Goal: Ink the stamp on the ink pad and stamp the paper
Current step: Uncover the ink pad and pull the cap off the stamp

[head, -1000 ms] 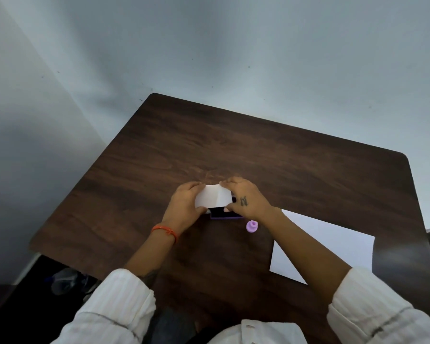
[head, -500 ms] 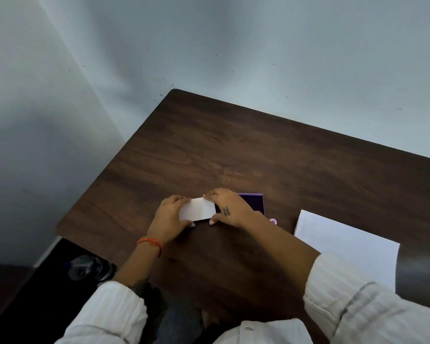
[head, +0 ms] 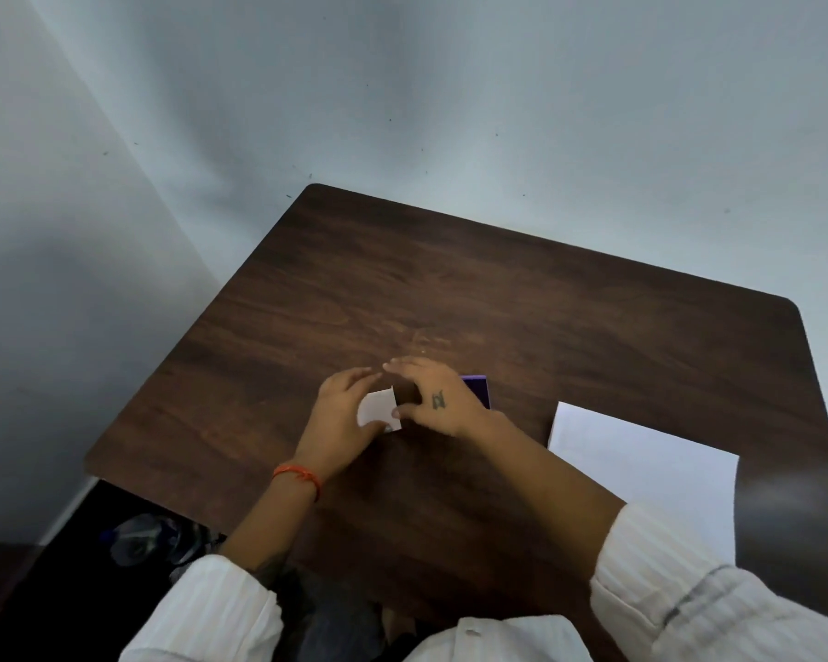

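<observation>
My left hand (head: 340, 418) grips a small white lid (head: 376, 408) that rests on the dark wooden table (head: 498, 289). My right hand (head: 438, 398) hovers just right of the lid with its fingers spread, and its thumb touches the lid's right edge. Behind my right hand a corner of the purple ink pad (head: 478, 389) shows. A white sheet of paper (head: 641, 475) lies flat to the right, partly under my right sleeve. The stamp is hidden, probably behind my right wrist.
The table stands in a corner, with pale walls along its far and left sides. A plastic bottle (head: 139, 542) lies on the dark floor under the table's left edge. The far half of the table is bare wood.
The white lid has slid left off the purple ink pad, with both hands on it. My right hand's fingers have now spread and lifted from the lid. The small purple stamp has gone out of sight.
</observation>
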Demonstrator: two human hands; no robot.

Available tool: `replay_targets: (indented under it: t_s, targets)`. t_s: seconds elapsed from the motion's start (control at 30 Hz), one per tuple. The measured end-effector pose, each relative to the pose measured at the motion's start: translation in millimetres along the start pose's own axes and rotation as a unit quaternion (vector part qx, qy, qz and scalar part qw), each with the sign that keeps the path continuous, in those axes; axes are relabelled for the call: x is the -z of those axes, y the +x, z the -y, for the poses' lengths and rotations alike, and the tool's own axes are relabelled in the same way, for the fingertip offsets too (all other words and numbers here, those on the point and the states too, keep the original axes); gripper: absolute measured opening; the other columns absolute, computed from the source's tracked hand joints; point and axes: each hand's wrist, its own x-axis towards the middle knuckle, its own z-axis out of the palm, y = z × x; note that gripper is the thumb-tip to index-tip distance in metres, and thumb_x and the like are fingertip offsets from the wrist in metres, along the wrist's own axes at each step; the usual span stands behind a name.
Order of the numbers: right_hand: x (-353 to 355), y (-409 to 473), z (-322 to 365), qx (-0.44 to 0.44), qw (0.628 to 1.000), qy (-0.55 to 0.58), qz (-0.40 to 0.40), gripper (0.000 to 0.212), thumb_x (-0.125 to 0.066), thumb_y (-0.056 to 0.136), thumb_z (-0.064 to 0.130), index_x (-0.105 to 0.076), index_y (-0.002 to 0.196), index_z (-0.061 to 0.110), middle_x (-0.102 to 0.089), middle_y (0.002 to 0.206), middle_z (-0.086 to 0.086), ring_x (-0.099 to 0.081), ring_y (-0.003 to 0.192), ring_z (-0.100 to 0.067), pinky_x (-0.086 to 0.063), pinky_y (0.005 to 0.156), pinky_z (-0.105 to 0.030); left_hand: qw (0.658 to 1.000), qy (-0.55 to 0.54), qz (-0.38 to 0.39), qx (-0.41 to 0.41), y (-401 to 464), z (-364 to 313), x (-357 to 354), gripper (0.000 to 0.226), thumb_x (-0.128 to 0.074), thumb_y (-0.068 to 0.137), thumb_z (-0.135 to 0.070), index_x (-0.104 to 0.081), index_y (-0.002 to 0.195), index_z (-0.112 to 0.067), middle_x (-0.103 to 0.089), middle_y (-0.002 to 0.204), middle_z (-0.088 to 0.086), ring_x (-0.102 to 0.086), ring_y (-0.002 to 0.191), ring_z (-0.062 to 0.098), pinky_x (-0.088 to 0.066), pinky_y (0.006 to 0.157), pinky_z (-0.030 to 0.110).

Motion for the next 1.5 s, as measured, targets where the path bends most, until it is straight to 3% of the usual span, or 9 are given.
replay_targets:
  t_s: [0.23,0.47,0.6,0.83,0.93,1.07,1.27,1.37,1.5]
  targets:
    - [49,-62,-16,-0.093,0.960,0.078,-0.252,0.041,-0.075,0.074,0.024,-0.064,0.113,0.017,-0.066,0.118,-0.009,-0.059,0.110,-0.023,-0.046,0.097,-0.038,0.994,-0.094,-0.009,-0.061,-2,-77,-36,0.063,-0.076,0.070,-0.020,-0.050,0.127,-0.017,-0.052,0.131,0.003,-0.046,0.120,0.017,-0.034,0.099,0.022]
    - [15,-112,-44,-0.160,0.954,0.101,-0.234,0.028,-0.065,0.082,0.031,-0.068,0.103,0.013,-0.070,0.104,-0.009,-0.062,0.094,-0.019,-0.041,0.075,-0.016,0.993,-0.100,0.051,-0.035,-12,-92,-84,0.053,-0.070,0.076,-0.012,-0.051,0.125,-0.017,-0.053,0.128,0.003,-0.051,0.114,0.012,-0.034,0.089,0.010]
    - [2,-112,-50,-0.183,0.954,0.089,-0.220,0.029,-0.057,0.085,0.038,-0.068,0.093,0.012,-0.072,0.094,-0.009,-0.059,0.079,-0.012,-0.033,0.066,-0.002,0.992,-0.103,0.064,-0.025,-13,-97,-99,0.043,-0.065,0.078,-0.005,-0.056,0.118,-0.017,-0.058,0.120,0.003,-0.054,0.106,0.012,-0.037,0.089,0.015]
    - [-1,-109,-57,-0.181,0.955,0.084,-0.218,0.012,-0.062,0.086,0.018,-0.067,0.092,0.008,-0.072,0.093,-0.012,-0.064,0.081,-0.020,-0.040,0.071,-0.011,0.994,-0.093,0.064,-0.007,-6,-100,-109,0.036,-0.062,0.081,-0.006,-0.057,0.116,-0.013,-0.061,0.117,0.008,-0.056,0.108,0.018,-0.045,0.098,0.033]
    - [4,-111,-57,-0.164,0.951,0.116,-0.235,0.012,-0.063,0.086,0.019,-0.067,0.088,0.009,-0.073,0.086,-0.011,-0.064,0.075,-0.017,-0.037,0.065,-0.003,0.993,-0.104,0.058,-0.005,-3,-101,-108,0.033,-0.063,0.081,-0.008,-0.058,0.113,-0.013,-0.061,0.115,0.008,-0.056,0.104,0.015,-0.043,0.092,0.023]
    - [12,-113,-58,-0.193,0.914,0.225,-0.277,0.014,-0.070,0.078,0.016,-0.069,0.091,0.012,-0.072,0.085,-0.005,-0.065,0.078,-0.013,-0.048,0.070,-0.013,0.983,-0.175,0.040,0.020,-2,-104,-102,0.035,-0.068,0.078,-0.014,-0.059,0.112,-0.016,-0.062,0.111,0.004,-0.056,0.096,0.008,-0.041,0.081,0.013]
    - [20,-116,-60,-0.257,0.848,0.399,-0.234,0.028,-0.074,0.075,0.018,-0.066,0.102,0.013,-0.072,0.098,-0.008,-0.068,0.089,-0.016,-0.056,0.072,-0.018,0.975,-0.222,0.013,0.014,-2,-106,-89,0.028,-0.070,0.077,-0.018,-0.063,0.103,-0.020,-0.068,0.099,-0.001,-0.060,0.087,0.001,-0.045,0.073,0.006]
    - [22,-118,-57,-0.256,0.843,0.411,-0.233,0.022,-0.071,0.078,0.024,-0.067,0.098,0.015,-0.071,0.093,-0.004,-0.069,0.086,-0.014,-0.056,0.065,-0.014,0.976,-0.219,0.016,0.005,-3,-107,-86,0.024,-0.072,0.075,-0.019,-0.063,0.098,-0.022,-0.067,0.092,-0.007,-0.060,0.083,-0.003,-0.046,0.071,0.004]
    - [26,-120,-56,-0.257,0.852,0.394,-0.229,0.017,-0.071,0.078,0.019,-0.069,0.094,0.013,-0.071,0.094,-0.009,-0.068,0.089,-0.022,-0.057,0.082,-0.032,0.976,-0.215,0.023,0.001,-3,-107,-84,0.023,-0.074,0.072,-0.019,-0.064,0.093,-0.022,-0.065,0.084,-0.012,-0.061,0.080,-0.005,-0.045,0.073,0.002]
